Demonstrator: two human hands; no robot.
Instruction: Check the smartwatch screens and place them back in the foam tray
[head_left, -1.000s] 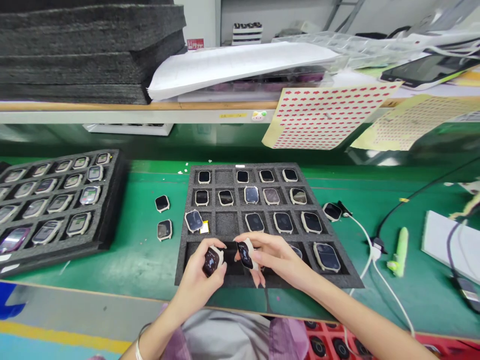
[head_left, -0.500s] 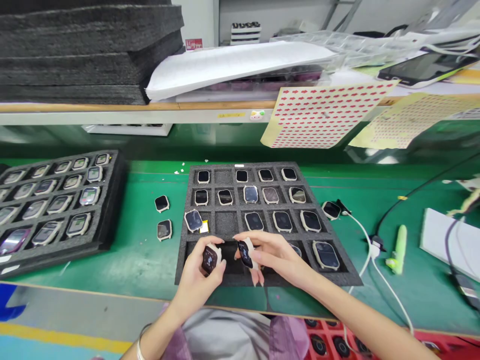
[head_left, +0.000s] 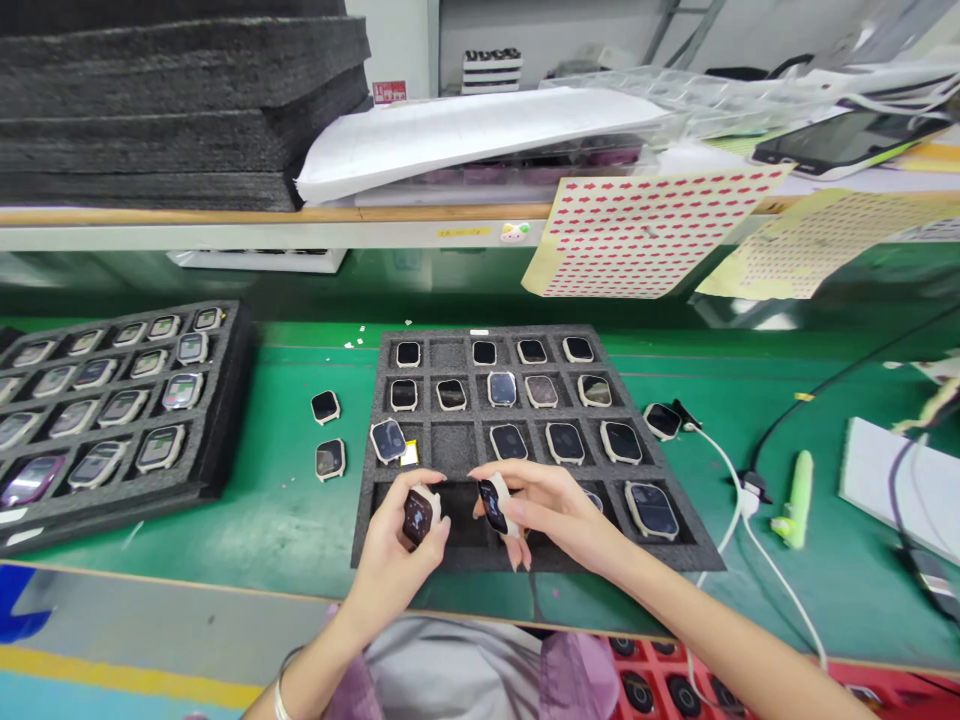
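My left hand (head_left: 394,555) is closed round a beige smartwatch body with a dark screen (head_left: 417,514), held above the near row of a black foam tray (head_left: 457,448). Beside it, my right hand (head_left: 551,515) pinches a second watch body (head_left: 493,505), its screen tilted to the left. The two watches are a few centimetres apart and do not touch. The tray holds several more watch bodies in square pockets; some pockets are bare.
A second foam tray (head_left: 217,400) full of watches lies at the left. Two loose watches (head_left: 325,406) sit on the green mat between the trays. At the right are a watch on a white cable (head_left: 664,421), a green pen-like tool (head_left: 799,490) and sticker sheets (head_left: 637,235) hanging from the shelf.
Both hands have stayed over the tray's near row, with only a slight turn of the watches. Nothing was put down or picked up.
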